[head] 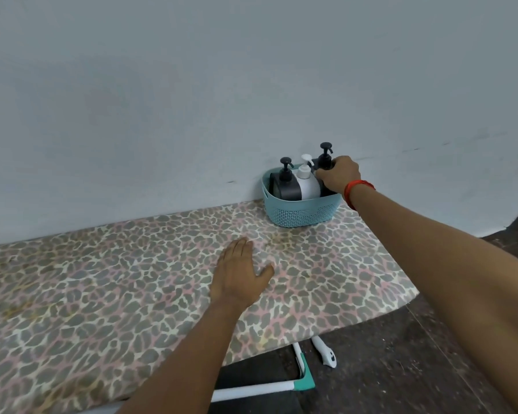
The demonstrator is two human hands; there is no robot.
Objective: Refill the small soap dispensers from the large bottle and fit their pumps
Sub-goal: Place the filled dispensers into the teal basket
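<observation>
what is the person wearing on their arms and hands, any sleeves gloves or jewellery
No gloves and no sleeves in view: both forearms are bare up to the frame edge. The right hand has a red thread band wound round its wrist. The left hand shows no ring, watch or band.

Single view, head-worn, wide-angle. It sat above the near long edge of the counter (132, 279) and looked forward and down across it to the pale wall (192, 85), which filled the upper half. The counter ran in from lower left, its far edge bowed by the lens. Both grips reached in from the bottom edge. The left grip (240, 273) lay flat on the counter, mid-frame and near. The right grip (338, 176), arm extended, held a black dispenser (325, 159) in the teal basket (299, 213), small against the wall. Dark floor (416, 369) showed lower right, past the counter's end.
</observation>
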